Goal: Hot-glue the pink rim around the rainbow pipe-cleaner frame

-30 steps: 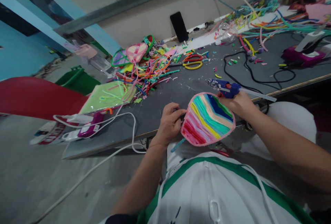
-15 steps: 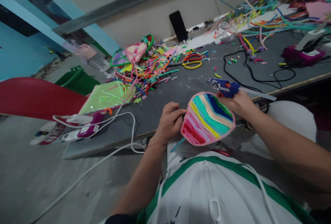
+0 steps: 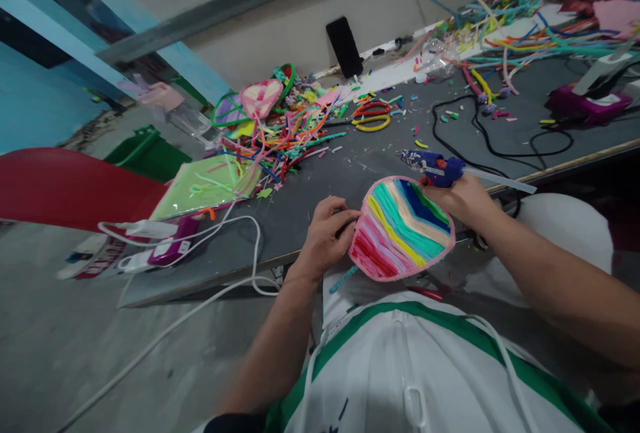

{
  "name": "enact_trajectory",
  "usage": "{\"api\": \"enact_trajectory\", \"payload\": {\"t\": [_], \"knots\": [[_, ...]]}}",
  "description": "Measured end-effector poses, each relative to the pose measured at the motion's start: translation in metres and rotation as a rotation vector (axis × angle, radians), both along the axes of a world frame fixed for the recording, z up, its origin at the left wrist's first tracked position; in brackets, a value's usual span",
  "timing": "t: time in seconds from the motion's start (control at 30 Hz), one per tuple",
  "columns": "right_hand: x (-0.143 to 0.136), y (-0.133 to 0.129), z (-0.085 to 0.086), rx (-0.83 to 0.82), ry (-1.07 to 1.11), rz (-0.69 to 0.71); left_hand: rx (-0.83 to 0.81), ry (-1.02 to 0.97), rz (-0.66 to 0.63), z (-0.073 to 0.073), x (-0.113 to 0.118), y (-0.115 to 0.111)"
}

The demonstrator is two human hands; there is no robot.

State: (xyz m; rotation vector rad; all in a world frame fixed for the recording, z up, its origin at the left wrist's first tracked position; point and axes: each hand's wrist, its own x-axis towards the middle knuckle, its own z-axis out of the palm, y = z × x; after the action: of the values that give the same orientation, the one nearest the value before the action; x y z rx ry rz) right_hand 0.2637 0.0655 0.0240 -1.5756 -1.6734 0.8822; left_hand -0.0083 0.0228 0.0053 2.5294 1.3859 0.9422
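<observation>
A rounded panel of striped pipe cleaners (image 3: pixel 405 230) with a pink rim is held above my lap at the table's front edge. My left hand (image 3: pixel 327 233) is closed, thumb and index finger pinching the panel's left rim. At the upper right rim, fingers of my right hand (image 3: pixel 463 200) touch the panel. That hand is also closed around a blue glue gun (image 3: pixel 440 170), whose handle is hidden by the hand. The gun's nozzle points left and a clear glue stick (image 3: pixel 500 180) juts out behind. A teal pipe cleaner (image 3: pixel 344 280) pokes out below the panel's left side.
Scissors (image 3: pixel 371 120) with red and yellow handles lie by a heap of pipe cleaners (image 3: pixel 295 133). A phone (image 3: pixel 345 46) leans on the wall. A black cord (image 3: pixel 480 133) loops at the right; a purple power strip (image 3: pixel 175 240) with white cables sits at the left.
Almost nothing differs. The camera view has shifted very slightly; both hands keep the same hold on the panel and the glue gun.
</observation>
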Motion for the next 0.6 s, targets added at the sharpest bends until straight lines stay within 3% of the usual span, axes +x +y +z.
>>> {"api": "enact_trajectory", "payload": {"t": [0.6], "knots": [[0.0002, -0.0029, 0.0034, 0.014, 0.014, -0.010, 0.006, 0.009, 0.008, 0.0004, 0.0011, 0.0009]]}}
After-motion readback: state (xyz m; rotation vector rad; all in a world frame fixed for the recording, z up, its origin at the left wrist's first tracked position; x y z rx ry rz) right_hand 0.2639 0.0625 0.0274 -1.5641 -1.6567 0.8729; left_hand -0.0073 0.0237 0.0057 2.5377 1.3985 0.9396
